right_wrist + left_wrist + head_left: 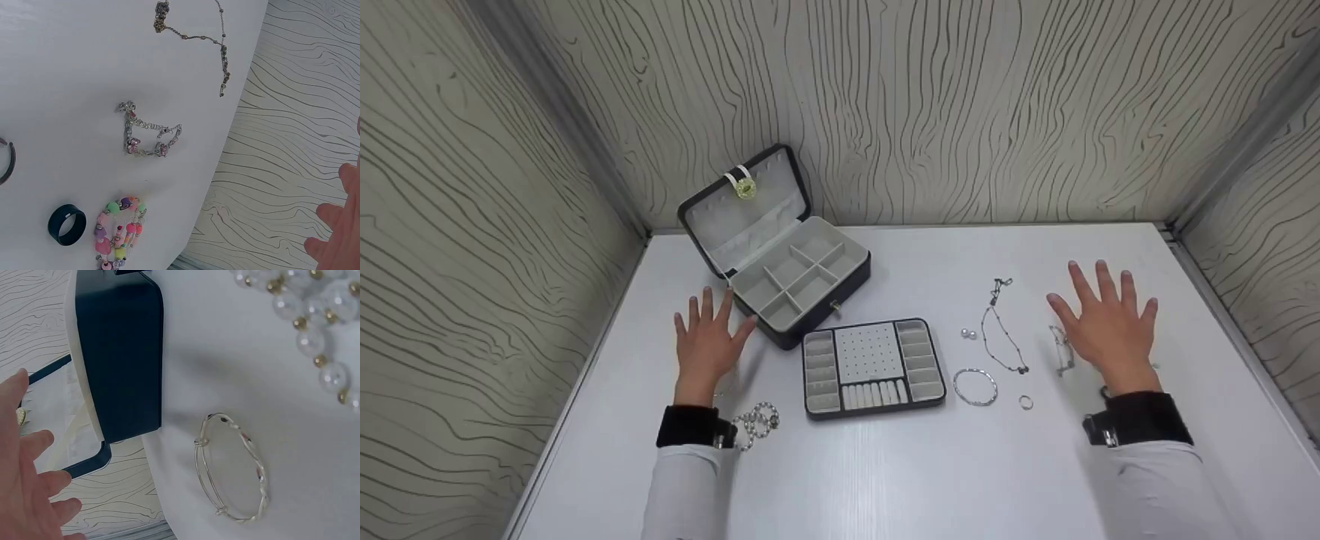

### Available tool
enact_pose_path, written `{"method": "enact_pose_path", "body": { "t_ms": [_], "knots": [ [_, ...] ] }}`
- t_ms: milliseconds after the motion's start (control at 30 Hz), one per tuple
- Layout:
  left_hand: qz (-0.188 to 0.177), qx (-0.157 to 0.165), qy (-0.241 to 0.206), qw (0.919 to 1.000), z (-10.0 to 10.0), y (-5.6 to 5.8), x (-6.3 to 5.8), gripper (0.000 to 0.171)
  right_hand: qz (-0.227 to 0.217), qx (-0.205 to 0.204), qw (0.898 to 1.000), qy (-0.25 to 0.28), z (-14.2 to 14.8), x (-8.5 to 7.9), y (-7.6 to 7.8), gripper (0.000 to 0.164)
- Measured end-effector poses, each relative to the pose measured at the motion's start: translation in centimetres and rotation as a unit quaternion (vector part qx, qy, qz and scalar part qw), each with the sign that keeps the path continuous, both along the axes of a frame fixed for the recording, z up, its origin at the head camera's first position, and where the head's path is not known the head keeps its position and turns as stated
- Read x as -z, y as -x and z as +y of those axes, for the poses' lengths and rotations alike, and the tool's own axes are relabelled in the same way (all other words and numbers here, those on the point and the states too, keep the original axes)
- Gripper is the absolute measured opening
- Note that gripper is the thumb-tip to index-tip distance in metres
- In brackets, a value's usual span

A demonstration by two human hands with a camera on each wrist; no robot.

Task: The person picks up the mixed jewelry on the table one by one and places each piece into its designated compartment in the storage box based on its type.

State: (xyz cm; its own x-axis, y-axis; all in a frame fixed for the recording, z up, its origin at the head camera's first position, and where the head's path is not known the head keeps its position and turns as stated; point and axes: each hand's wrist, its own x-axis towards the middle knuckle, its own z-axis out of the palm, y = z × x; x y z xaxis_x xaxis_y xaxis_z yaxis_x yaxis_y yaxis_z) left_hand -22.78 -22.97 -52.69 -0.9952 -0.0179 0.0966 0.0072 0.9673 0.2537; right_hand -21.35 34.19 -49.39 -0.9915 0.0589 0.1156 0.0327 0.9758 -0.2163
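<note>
My left hand is spread palm down with straight fingers, just left of an opened jewelry box with a compartmented base. Below that wrist lie a pearl necklace and a twisted silver bangle. On the right, my right hand also has its fingers spread and holds nothing. It hovers over a silver charm bracelet. A colorful beaded bracelet and a dark ring-shaped band lie close by in the right wrist view. Between the hands is a jewelry tray with small slots.
Right of the tray lie a round bracelet, pearl earrings, a chain necklace and a ring. A wood-grain patterned wall stands behind the white table, with side panels left and right.
</note>
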Motion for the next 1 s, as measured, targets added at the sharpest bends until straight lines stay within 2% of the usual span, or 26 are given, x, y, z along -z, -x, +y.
{"method": "enact_pose_path", "body": {
  "t_ms": [200, 400, 600, 800, 933, 1000],
  "knots": [
    [0.001, -0.006, -0.017, 0.9998, 0.4, -0.4, 0.1, 0.077, 0.002, 0.001, 1.000, 0.009, -0.8, 0.1, -0.4, 0.076],
    [-0.015, -0.011, -0.054, 0.9983, 1.6, -1.5, 0.0, 0.078, 0.003, -0.007, 0.999, 0.037, -2.3, 0.7, -1.0, 0.076],
    [-0.018, -0.009, -0.073, 0.9971, 3.1, -3.0, 0.3, 0.076, -0.036, -0.032, 0.996, 0.077, -4.7, 2.1, -1.7, 0.079],
    [0.000, 0.007, -0.091, 0.9958, 5.1, -4.6, 0.9, 0.073, -0.067, -0.050, 0.994, 0.077, -7.4, 3.3, -2.4, 0.081],
    [0.011, 0.019, -0.136, 0.9904, 6.8, -5.7, 0.9, 0.072, -0.070, -0.054, 0.992, 0.088, -9.5, 3.8, -2.9, 0.076],
    [0.001, 0.021, -0.167, 0.9857, 7.6, -6.1, 0.9, 0.073, -0.072, -0.059, 0.991, 0.100, -10.5, 4.1, -3.2, 0.072]
  ]
}}
